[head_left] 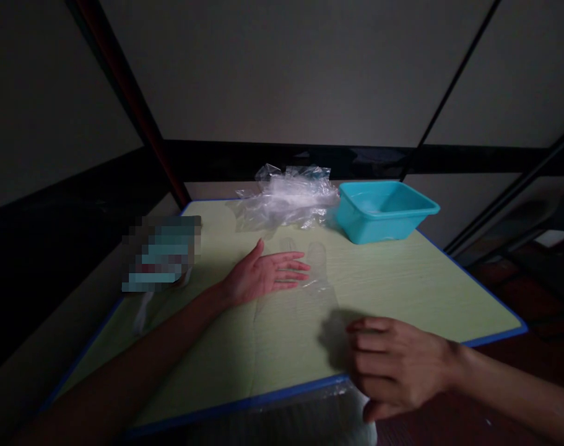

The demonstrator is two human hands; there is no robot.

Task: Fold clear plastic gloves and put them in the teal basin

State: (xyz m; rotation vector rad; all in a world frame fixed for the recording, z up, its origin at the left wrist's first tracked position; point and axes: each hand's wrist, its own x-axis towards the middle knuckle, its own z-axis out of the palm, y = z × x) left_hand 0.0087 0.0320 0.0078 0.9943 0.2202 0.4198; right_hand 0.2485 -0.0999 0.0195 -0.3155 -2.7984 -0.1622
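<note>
On the pale-green counter (425, 282), a clear plastic glove (309, 303) lies flat beneath the left hand (263, 275), whose fingers are open, palm showing. The right hand (395, 365), by the near edge, has curled fingers; whether they grip anything, I cannot tell. Crumpled clear plastic (291, 198) sits beside a turquoise basin (379, 220) behind.

My left hand (256, 277) and right hand (400, 365) bare, no gloves, rings, watch or bracelet visible, no sleeves on the visible forearms, slim wrists, slender tapering fingers on left, knuckles showing on right, nails too dim to make out, no markings seen.
</note>
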